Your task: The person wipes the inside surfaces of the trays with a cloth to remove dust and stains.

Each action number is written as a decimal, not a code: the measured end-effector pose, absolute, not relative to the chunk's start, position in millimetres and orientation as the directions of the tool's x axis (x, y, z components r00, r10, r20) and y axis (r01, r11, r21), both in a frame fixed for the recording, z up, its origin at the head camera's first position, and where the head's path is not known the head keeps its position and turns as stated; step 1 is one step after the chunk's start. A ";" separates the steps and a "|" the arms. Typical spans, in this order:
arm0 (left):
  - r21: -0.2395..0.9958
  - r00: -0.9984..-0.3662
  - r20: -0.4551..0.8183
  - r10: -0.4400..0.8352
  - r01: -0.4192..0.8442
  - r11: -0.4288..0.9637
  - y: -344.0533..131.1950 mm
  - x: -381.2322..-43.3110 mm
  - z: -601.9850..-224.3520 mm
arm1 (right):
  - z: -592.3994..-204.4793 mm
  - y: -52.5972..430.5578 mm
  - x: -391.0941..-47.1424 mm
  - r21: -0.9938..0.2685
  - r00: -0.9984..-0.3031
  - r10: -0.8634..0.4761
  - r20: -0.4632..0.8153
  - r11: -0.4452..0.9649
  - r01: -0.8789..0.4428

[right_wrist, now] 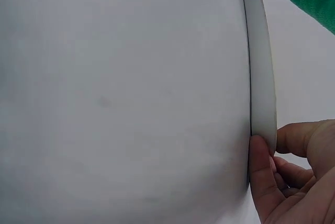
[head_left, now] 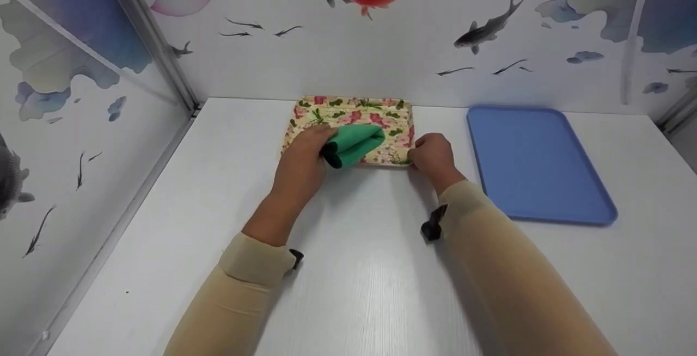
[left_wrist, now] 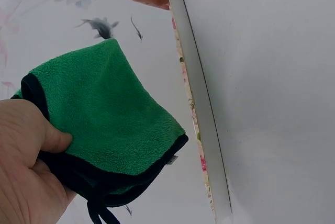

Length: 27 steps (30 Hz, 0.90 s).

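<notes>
A folded green towel (head_left: 356, 141) with dark edging is held in my left hand (head_left: 302, 160), thumb on top of the folds in the left wrist view. The towel overlaps the near part of a floral tray (head_left: 348, 108) in the head view; from the left wrist, the towel (left_wrist: 104, 114) shows apart from the tray's pale side (left_wrist: 207, 119). At the tray's near right corner, my right hand (head_left: 434, 155) pinches the rim. The right wrist view shows the thumb and a finger of that hand (right_wrist: 298, 182) on either side of the pale edge (right_wrist: 261, 77).
To the right of the floral tray lies a blue tray (head_left: 544, 165), close to my right forearm. The white table (head_left: 359, 269) meets a wall painted with fish (head_left: 381, 67) at the back and another panel (head_left: 60, 192) on the left.
</notes>
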State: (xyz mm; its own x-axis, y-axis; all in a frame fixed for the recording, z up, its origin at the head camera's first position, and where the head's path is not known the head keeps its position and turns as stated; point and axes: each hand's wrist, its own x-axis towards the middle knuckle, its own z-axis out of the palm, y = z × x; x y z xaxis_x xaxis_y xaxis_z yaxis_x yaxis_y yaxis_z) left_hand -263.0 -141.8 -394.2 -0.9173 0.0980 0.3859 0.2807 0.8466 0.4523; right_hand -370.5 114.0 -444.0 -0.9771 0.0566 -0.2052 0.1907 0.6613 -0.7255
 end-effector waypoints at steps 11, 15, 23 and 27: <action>0.467 -0.927 0.363 0.095 0.269 0.842 -141.9 -264.7 -394.8 | -442.7 123.4 -370.3 -0.787 -0.971 0.086 -0.225 0.571 0.233; 0.475 -0.932 0.352 0.088 0.259 0.841 -141.7 -264.1 -395.1 | -443.6 130.8 -372.8 -0.829 -0.966 0.086 -0.245 0.498 0.255; 0.481 -0.947 0.315 0.066 0.219 0.849 -140.8 -262.3 -393.6 | -446.2 150.9 -372.6 -0.899 -0.941 0.050 -0.336 0.281 0.336; 0.477 -0.946 0.319 0.064 0.218 0.851 -141.1 -262.5 -393.3 | -446.1 155.3 -373.3 -0.907 -0.911 0.022 -0.412 0.088 0.413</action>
